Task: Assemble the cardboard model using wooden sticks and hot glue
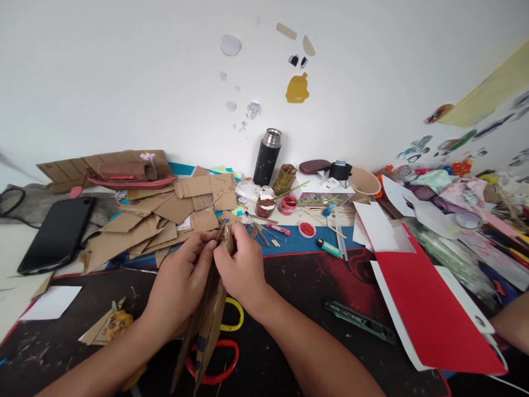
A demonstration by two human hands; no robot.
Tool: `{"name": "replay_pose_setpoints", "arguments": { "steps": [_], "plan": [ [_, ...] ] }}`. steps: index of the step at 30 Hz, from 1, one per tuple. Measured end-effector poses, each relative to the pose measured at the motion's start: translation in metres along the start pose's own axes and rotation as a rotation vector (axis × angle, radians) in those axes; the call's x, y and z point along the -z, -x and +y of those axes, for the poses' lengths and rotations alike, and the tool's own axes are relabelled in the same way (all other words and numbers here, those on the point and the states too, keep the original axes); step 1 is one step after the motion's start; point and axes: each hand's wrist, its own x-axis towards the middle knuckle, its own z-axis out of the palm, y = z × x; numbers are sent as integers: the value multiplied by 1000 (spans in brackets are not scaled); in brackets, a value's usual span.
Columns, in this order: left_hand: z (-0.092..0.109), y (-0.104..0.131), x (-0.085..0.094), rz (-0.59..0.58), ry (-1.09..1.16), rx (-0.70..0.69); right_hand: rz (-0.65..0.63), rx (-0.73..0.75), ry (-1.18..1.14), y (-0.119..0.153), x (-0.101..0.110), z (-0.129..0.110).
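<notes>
A long folded strip of brown cardboard (pixel 212 314) stands on edge between my hands, its far end raised off the dark mat (pixel 289 309). My left hand (pixel 182 275) pinches its left side near the far end. Against the right side of that end, my right hand (pixel 242 267) has its fingers closed on the cardboard. Beneath the strip lie scissors with a yellow handle (pixel 233 315) and a red handle (pixel 223 361), partly hidden by the cardboard.
Cardboard scraps (pixel 152 215), a red model boat (pixel 132 179) and a phone (pixel 58 234) lie left. Behind are a black flask (pixel 267 157) and paint jars (pixel 265 202). A utility knife (pixel 359 321) and red sheet (pixel 438 314) lie right; another person's arm (pixel 512 321) shows at the edge.
</notes>
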Motion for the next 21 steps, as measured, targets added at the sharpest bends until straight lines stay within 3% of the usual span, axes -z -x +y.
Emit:
{"name": "replay_pose_setpoints", "arguments": {
  "steps": [21],
  "plan": [
    [-1, 0, -2, 7, -4, -2, 5, -5, -20, 0, -1, 1]
  ]
}}
